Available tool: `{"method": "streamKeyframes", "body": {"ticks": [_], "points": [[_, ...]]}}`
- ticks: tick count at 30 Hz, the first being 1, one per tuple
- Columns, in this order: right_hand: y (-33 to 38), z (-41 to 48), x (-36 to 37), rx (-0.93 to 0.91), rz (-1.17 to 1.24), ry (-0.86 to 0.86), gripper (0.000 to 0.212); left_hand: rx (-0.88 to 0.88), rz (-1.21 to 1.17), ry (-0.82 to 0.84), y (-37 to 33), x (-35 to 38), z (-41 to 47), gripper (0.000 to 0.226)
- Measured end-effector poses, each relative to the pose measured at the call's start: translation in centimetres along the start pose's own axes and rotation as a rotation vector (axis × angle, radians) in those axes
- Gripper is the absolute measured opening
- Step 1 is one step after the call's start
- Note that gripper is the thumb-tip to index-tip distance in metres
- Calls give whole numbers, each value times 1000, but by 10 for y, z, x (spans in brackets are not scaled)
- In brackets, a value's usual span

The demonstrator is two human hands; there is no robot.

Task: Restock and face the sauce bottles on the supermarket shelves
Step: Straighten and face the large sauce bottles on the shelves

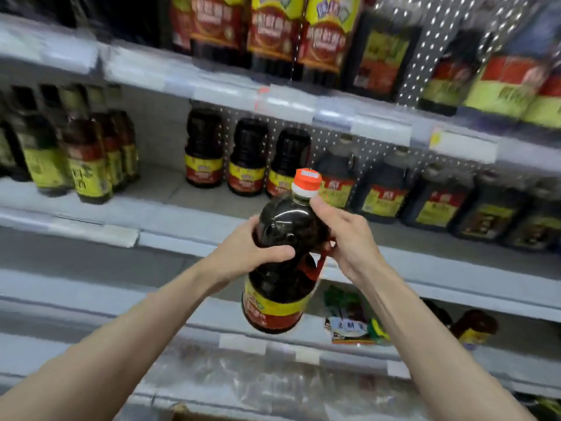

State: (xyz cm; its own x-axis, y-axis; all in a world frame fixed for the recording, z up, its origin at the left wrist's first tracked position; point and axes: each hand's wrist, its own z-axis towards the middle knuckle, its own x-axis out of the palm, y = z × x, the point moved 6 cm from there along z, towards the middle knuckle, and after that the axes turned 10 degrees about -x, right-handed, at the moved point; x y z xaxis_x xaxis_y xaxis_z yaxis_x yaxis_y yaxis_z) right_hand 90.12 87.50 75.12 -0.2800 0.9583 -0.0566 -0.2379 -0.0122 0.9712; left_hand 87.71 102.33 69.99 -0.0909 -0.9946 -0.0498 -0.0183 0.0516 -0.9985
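Note:
I hold a large dark sauce bottle (280, 287) with an orange cap, a red handle and a yellow-and-red label, upright in front of the middle shelf (170, 220). My left hand (252, 253) grips its left side, thumb across the front. My right hand (343, 238) grips the handle side, thumb up near the neck. Three matching bottles (247, 159) stand at the back of the middle shelf, straight beyond the held one, with bare shelf in front of them.
Darker bottles with red-yellow labels (385, 189) fill the shelf to the right, smaller bottles (85, 156) stand at the left. The top shelf (273, 34) carries big jugs. A lower shelf has packets (352, 317) and a bottle (473, 326).

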Motion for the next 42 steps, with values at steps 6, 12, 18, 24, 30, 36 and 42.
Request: {"method": "streamKeyframes", "body": {"ticks": [6,12,18,24,30,36,42], "points": [[54,26,38,-104,80,112,46,23,18,-153,-54,-45,-16,70],[48,55,80,-131,106,174,9,15,1,-256,-55,-96,-13,69],[18,97,128,-111,135,123,26,4,18,-254,-35,-156,11,74],[-6,146,170,-171,122,20,23,-3,44,-208,-20,-218,53,42],[-19,189,193,-199,87,-43,20,-34,38,-214,-12,-255,93,21],[-35,212,200,-184,118,-103,11,-27,-9,-208,-1,-269,120,29],[-46,219,200,-183,114,-87,13,-7,-51,-207,9,-269,127,29]]}}
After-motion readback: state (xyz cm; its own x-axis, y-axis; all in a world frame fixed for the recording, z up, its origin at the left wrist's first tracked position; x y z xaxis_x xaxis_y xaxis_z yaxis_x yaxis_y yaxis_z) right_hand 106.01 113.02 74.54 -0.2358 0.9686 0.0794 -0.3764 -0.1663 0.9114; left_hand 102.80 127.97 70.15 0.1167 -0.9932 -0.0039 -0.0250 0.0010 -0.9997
